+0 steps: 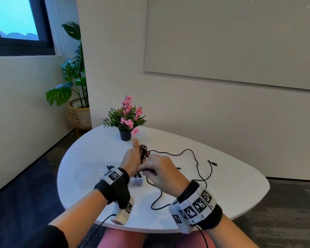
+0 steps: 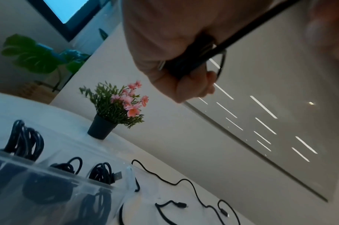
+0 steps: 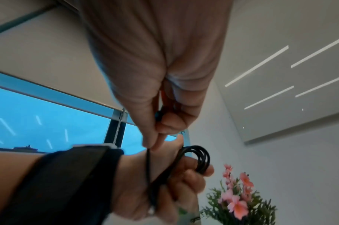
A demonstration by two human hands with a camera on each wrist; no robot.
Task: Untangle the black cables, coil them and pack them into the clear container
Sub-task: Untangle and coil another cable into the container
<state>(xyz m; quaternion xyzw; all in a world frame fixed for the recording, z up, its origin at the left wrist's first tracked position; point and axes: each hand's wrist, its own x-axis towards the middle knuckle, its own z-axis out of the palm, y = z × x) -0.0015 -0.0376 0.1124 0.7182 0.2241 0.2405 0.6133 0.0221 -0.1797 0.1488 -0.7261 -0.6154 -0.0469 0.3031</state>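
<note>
Above the middle of the white table (image 1: 227, 194), my left hand (image 1: 131, 159) grips a small coil of black cable (image 1: 143, 151) with its thumb pointing up. The left wrist view shows its fingers curled round the coil (image 2: 193, 60). My right hand (image 1: 159, 173) pinches a strand of the same cable (image 3: 149, 161) between thumb and forefinger, close beside the left hand. The cable's loose tail (image 1: 195, 159) snakes over the table to the right. The clear container (image 2: 55, 184) sits under my hands, holding several coiled black cables; in the head view only its corner (image 1: 138, 182) shows.
A small black pot of pink flowers (image 1: 125, 135) stands at the table's far edge, just behind my hands. Another bundled black cable (image 2: 24, 140) lies on the table beyond the container. Loose cable ends (image 1: 215, 164) lie to the right. A large potted plant (image 1: 73, 83) stands in the corner.
</note>
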